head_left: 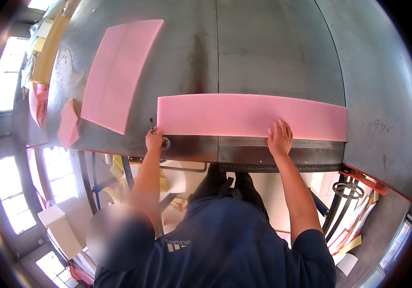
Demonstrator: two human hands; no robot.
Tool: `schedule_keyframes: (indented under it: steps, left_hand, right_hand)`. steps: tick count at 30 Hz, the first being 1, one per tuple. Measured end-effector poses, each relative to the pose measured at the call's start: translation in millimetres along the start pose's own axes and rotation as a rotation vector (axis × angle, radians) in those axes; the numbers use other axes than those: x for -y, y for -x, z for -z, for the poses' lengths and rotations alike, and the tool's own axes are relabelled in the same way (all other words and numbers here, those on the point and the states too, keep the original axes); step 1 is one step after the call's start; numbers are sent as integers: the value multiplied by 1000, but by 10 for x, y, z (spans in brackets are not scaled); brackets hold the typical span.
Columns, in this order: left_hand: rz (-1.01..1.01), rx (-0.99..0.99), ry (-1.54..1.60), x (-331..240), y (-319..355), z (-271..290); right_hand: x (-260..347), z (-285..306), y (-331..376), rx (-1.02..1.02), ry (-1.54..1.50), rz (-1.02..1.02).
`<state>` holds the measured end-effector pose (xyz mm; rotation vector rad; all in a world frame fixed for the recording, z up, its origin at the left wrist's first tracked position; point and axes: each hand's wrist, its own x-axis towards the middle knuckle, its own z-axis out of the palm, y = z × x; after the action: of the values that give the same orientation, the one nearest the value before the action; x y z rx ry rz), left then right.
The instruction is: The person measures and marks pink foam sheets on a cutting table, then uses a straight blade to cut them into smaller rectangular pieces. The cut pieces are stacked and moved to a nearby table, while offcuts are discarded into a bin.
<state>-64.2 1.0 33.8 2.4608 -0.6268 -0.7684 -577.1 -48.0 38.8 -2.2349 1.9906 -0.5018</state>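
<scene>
A long pink foam strip (249, 116) lies across the near part of a grey metal table (263, 57). My left hand (154, 140) is at the strip's left end, closed around a thin dark tool (151, 125) whose tip sits at the foam's corner. My right hand (280, 137) rests flat, fingers spread, on the strip's near edge. A metal ruler scale (307, 143) runs along the table's front edge just below the strip.
A larger pink foam sheet (119, 72) lies at an angle on the table's far left, with a small pink offcut (68, 124) at the left edge. Yellow foam (47, 53) is stacked beyond. A handwheel (348, 190) sits under the table's right side, a white box (64, 225) on the floor at left.
</scene>
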Motion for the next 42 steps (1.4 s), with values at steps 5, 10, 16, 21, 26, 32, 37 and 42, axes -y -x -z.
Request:
schedule_keyframes:
  steps: [5, 10, 16, 21, 26, 32, 37, 42]
  left_hand:
    - [-90, -39, -306, 38, -48, 45]
    - [-96, 62, -430, -30, -52, 69]
    - [-155, -33, -517, -397, 243, 134]
    - [-521, 28, -586, -718, 467, -2]
    - [-462, 246, -703, -965, 671, -181]
    - [-524, 193, -744, -835, 665, -291]
    - [-590, 187, -752, -824, 655, -408]
    - [-621, 194, -728, -733, 638, -462]
  right_hand:
    - [126, -31, 9, -53, 18, -9]
    - [140, -110, 46, -65, -16, -46]
    - [90, -125, 98, -66, -38, -69]
    - [120, -129, 16, -67, -54, -75]
    - [54, -180, 76, -82, -60, -98]
    - [11, -205, 75, -73, -82, -93]
    - [-62, -265, 111, -94, -77, -95]
    - [-106, -314, 144, -122, -102, -93]
